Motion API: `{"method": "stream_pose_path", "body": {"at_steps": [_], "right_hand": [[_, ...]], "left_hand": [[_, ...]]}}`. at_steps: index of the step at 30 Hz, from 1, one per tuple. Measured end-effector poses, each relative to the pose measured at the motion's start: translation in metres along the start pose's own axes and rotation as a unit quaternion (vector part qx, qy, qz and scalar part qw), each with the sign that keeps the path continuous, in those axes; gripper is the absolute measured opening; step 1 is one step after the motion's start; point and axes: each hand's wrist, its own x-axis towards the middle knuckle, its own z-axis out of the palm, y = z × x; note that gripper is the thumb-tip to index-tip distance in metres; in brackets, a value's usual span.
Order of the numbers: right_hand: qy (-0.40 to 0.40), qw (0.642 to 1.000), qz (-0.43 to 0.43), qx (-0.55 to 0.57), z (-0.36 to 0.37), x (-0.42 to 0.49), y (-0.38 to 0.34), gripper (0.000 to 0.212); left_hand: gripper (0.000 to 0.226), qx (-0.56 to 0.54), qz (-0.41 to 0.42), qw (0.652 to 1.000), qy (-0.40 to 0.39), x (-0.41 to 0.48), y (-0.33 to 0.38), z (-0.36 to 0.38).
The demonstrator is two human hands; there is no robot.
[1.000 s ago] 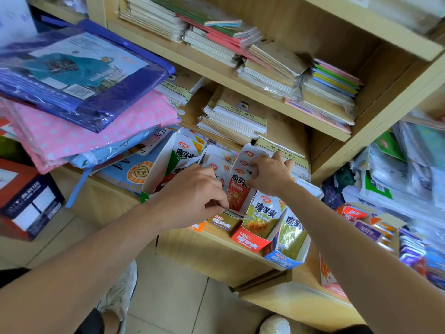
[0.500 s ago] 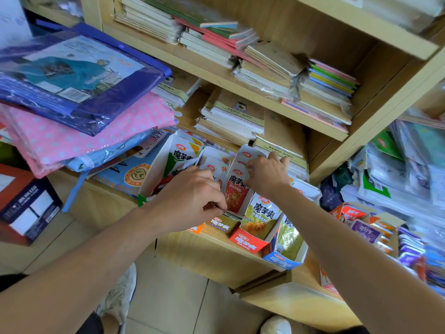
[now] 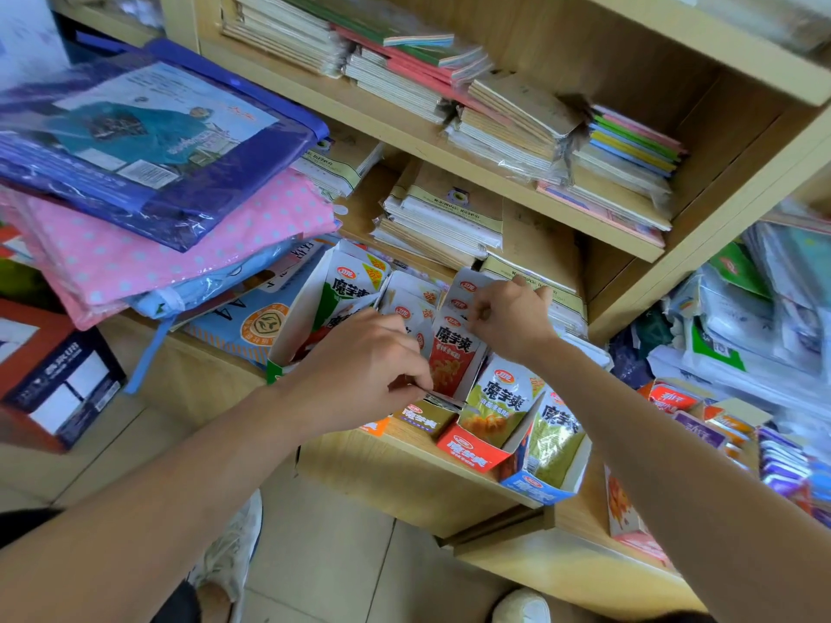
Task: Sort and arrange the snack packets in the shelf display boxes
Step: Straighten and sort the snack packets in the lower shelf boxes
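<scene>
Little is changed from a second ago: both hands are kept at the middle box [image 3: 473, 383], and only a slight rise of the right hand [image 3: 508, 321] along the row is noted.

- The snack packets [image 3: 454, 357] are stood upright in the middle box, on the lower shelf [image 3: 427, 483].
- The right hand's fingers are curled and the tops of the rear packets are pinched.
- The left hand [image 3: 359, 375] is curled at the box's front lip, thumb against forefinger. Whether the lip or a packet is pinched cannot be told.
- A green-printed packet [image 3: 341, 294] is seen in the box to the left.
- To the right, a red box [image 3: 467, 451] and a blue box [image 3: 535, 485] are each filled.
- Notebook stacks [image 3: 440, 218] are lying behind.
</scene>
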Motion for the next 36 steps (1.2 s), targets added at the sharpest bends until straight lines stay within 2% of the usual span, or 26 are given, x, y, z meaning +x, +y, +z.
{"method": "stream_pose_path", "body": {"at_steps": [6,11,15,18,21,25,28,31,33,36], "right_hand": [[-0.019,0.974,-0.183,0.133,-0.032,-0.07,0.003,0.018],[0.009,0.963,-0.19,0.193,-0.016,-0.113,0.001,0.015],[0.037,0.95,-0.176,0.257,-0.008,-0.125,-0.002,0.022],[0.05,0.939,-0.187,0.286,-0.005,-0.137,-0.004,0.019],[0.074,0.928,-0.166,0.324,0.0,-0.144,-0.002,0.013],[0.061,0.915,-0.108,0.385,0.006,-0.153,-0.002,0.022],[0.059,0.896,-0.009,0.441,0.003,-0.154,0.0,0.033],[0.109,0.895,0.071,0.426,0.002,-0.154,0.007,0.034],[0.102,0.892,0.092,0.43,0.001,-0.156,0.009,0.038],[0.084,0.87,0.097,0.476,-0.001,-0.157,0.01,0.04]], "left_hand": [[0.004,0.011,-0.003,1.0,0.029,-0.001,0.002,0.003],[0.006,0.004,0.003,0.998,0.058,-0.004,0.008,0.004],[0.014,-0.002,-0.006,0.998,0.056,-0.007,0.012,0.003],[0.019,0.013,-0.006,0.999,0.052,-0.009,0.013,0.003],[0.009,0.006,0.037,0.999,0.031,-0.009,0.009,0.007],[0.002,0.018,0.06,0.997,0.037,-0.009,0.007,0.012],[0.007,0.039,0.025,0.995,0.092,-0.003,0.008,0.009],[0.013,0.041,-0.024,0.988,0.145,0.008,0.014,0.008],[0.018,0.024,-0.057,0.983,0.17,0.014,0.019,0.011],[0.015,-0.075,-0.094,0.971,0.206,0.023,0.026,0.01]]}}
